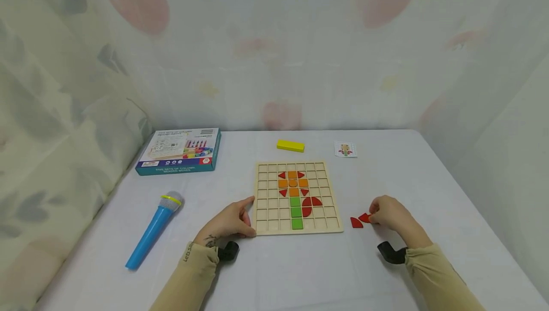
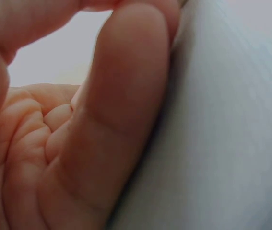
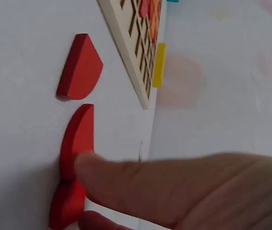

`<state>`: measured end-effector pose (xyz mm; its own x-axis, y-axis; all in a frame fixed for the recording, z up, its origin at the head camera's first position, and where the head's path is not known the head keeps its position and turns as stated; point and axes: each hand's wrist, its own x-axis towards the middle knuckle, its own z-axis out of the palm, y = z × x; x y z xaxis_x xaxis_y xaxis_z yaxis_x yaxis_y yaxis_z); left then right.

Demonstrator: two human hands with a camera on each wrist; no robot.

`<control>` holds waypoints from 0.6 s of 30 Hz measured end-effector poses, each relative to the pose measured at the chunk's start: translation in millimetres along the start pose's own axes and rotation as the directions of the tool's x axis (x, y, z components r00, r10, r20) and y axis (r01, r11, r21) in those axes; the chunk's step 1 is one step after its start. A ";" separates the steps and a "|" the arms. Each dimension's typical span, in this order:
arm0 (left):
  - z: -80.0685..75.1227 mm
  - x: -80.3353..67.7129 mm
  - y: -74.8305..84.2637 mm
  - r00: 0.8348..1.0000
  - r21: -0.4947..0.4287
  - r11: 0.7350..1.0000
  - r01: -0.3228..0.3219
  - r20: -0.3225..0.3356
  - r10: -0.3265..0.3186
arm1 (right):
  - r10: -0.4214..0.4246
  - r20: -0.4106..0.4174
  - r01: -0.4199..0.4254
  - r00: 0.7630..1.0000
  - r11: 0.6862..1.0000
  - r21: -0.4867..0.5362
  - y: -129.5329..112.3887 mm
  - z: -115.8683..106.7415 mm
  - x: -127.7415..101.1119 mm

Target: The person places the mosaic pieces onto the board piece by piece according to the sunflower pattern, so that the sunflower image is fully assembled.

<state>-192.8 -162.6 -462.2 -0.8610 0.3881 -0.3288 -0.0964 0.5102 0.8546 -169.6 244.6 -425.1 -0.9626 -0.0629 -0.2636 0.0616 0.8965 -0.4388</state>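
Fingers first: the right hand [image 1: 388,215] has them curled down onto a small cluster of red pieces [image 1: 364,217] on the table [image 1: 420,182], right of the board [image 1: 261,191]. The right wrist view shows a fingertip [image 3: 85,160] pressing on the edge of one red quarter-round [image 3: 78,139], with a second red piece [image 3: 67,205] just under the hand, touching the first. Whether that second one is pinched, I cannot tell. A third red piece [image 3: 80,67] lies free, just beside them on the board's side and touching neither; in the head view it is at [image 1: 356,223].

The left hand [image 1: 231,220] rests at the board's near left corner, thumb along the left edge, fingers loosely bent against the near edge. The left wrist view shows only a close palm and bent finger against the cloth, holding nothing.

On the board, a flower figure sits in the grid: orange squares [image 1: 293,182] with red triangles at the corners, a green stem [image 1: 296,212] running to the near edge, and red leaf pieces [image 1: 310,202] to the stem's right.

Far side of the table: a yellow block [image 1: 290,146] and, to its right, a small pattern card [image 1: 345,149]. At far left lies a blue box [image 1: 180,151]; nearer on the left, a blue toy microphone [image 1: 153,230], well apart from the board.
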 end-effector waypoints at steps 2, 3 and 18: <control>0.2 0.1 -0.1 1.000 0.005 1.000 -0.012 0.004 0.012 | -0.008 0.002 0.008 1.000 1.000 -0.004 0.9 -0.7 -2.5; 0.4 0.2 -0.1 1.000 0.008 1.000 -0.014 0.005 0.014 | -0.009 0.001 0.009 1.000 1.000 -0.010 1.4 -0.8 -3.6; -0.5 -0.4 -0.1 1.000 -0.019 1.000 -0.013 0.009 0.013 | 0.063 -0.081 -0.073 0.995 0.990 -0.121 -0.7 2.6 -0.9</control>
<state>-192.7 -163.1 -462.0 -0.8576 0.4019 -0.3211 -0.0943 0.4907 0.8662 -168.2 242.9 -426.7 -0.9750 0.0299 -0.2203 0.0993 0.9452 -0.3110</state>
